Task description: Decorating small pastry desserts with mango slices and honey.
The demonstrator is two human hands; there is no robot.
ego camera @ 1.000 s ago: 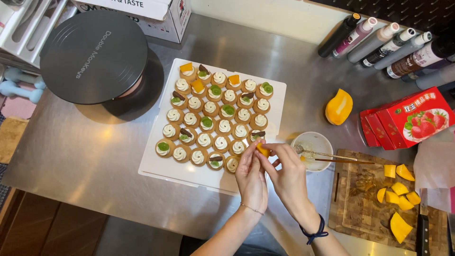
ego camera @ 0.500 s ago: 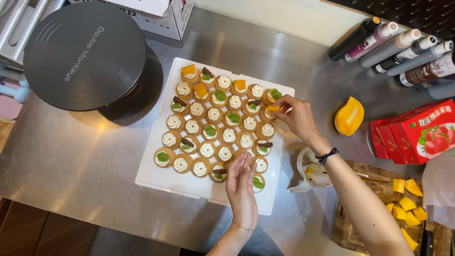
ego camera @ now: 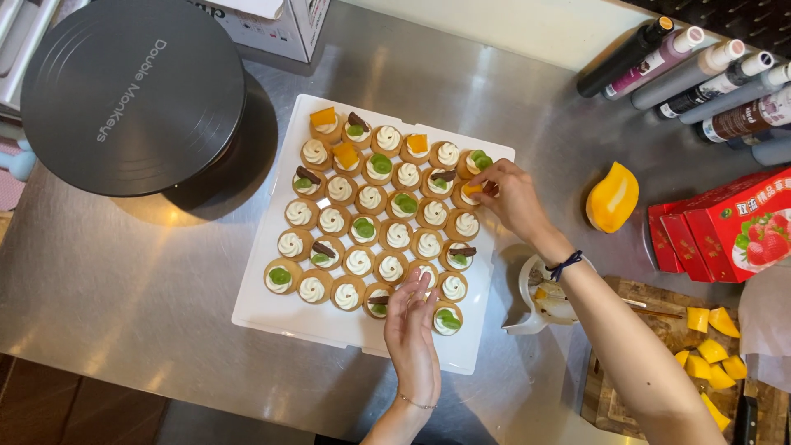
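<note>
My brushed steel worktop [ego camera: 124, 305] fills most of what I see, with a round black turntable [ego camera: 132, 95] at its far left corner. In the middle lies the square white plastic board [ego camera: 272, 313], packed with rows of small round tartlets topped with swirls of white cream [ego camera: 371, 227], some of them already carrying green leaves, dark strips or orange cubes. To the right sit a red printed carton [ego camera: 733, 227], a half mango with yellow flesh [ego camera: 611, 198] and a wooden chopping board [ego camera: 651, 387] scattered with mango chunks. My right hand [ego camera: 515, 198] reaches over the board's far right edge, fingertips pinching a small orange mango cube [ego camera: 474, 189] onto a tartlet there. My left hand [ego camera: 409, 334] rests at the near edge, fingers together and lightly curled, fingertips touching a tartlet in the front rows
</note>
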